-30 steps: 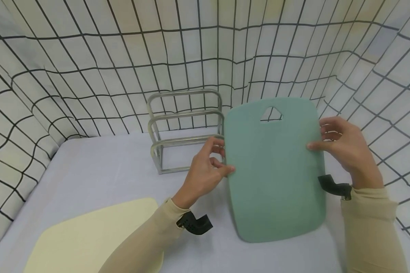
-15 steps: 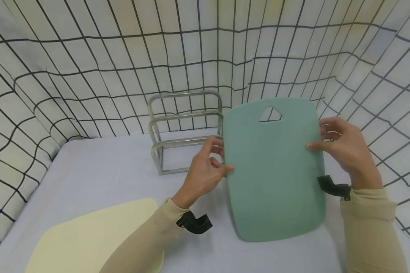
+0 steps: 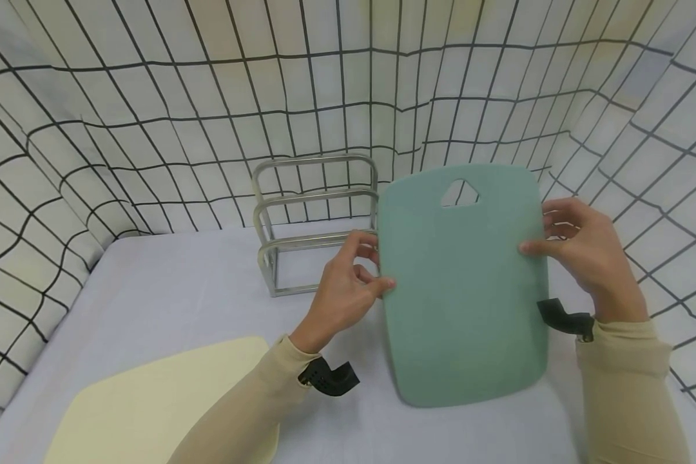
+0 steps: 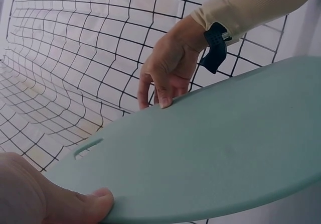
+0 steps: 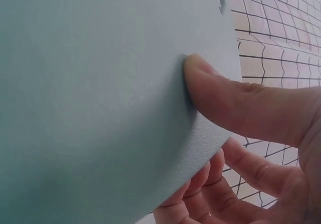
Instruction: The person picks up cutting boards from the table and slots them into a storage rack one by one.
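A green cutting board (image 3: 464,296) with a cut-out handle hole near its top is held up at the right of the head view, its face toward me. My left hand (image 3: 345,290) pinches its left edge, thumb on the front face. On the opposite edge my right hand (image 3: 588,251) grips it the same way, thumb in front and fingers behind. In the right wrist view the right thumb (image 5: 225,93) presses the face while the fingers curl behind the edge. Behind the left hand stands a metal wire rack (image 3: 316,193) with upright loops; the hand and board hide its right part.
A pale yellow cutting board (image 3: 168,399) lies flat at the front left, partly under the left forearm. White cloth with a black grid (image 3: 336,77) rises at the back and both sides. The table surface (image 3: 174,283) is white.
The green cutting board has shifted very slightly left and up, both hands keeping their hold. The rack and the yellow board stay in place.
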Available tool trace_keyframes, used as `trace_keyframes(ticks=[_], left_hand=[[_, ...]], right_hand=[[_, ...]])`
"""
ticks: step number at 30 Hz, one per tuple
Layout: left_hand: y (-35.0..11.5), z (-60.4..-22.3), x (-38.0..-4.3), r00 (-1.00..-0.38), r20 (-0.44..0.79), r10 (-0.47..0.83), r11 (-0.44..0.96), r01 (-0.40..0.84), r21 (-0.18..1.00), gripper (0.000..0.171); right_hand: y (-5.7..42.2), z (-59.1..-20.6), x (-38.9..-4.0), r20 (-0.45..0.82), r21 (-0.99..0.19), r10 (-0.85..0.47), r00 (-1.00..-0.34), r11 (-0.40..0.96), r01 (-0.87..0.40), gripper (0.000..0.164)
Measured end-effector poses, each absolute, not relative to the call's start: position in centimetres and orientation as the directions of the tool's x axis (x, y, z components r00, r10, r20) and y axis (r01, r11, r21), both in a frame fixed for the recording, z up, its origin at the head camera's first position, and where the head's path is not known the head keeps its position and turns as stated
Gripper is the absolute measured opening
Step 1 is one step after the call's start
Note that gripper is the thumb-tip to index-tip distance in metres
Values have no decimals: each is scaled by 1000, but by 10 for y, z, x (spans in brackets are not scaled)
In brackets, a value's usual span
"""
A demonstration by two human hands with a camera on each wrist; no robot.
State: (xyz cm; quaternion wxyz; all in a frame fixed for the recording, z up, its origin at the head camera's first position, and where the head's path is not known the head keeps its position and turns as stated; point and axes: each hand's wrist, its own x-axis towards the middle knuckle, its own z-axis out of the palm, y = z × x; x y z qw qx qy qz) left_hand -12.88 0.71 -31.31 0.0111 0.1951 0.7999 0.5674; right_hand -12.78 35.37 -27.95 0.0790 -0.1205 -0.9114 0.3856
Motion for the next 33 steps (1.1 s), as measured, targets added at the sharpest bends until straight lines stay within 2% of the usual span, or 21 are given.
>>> trace_keyframes(ticks=[15, 21, 33], left_hand=[[-1, -309, -124, -925, 209, 317, 272, 299, 915, 49], [-5, -307, -122, -924, 218, 313, 267, 306, 914, 51], [-10, -303, -119, -928, 251, 275, 324, 336, 884, 52]], right_hand=[[343, -278, -124, 72, -734, 287, -955, 664, 144, 86], [341, -279, -123, 94, -743, 285, -954, 658, 123, 82], [333, -275, -122, 118, -747, 297, -947, 656, 113, 79]])
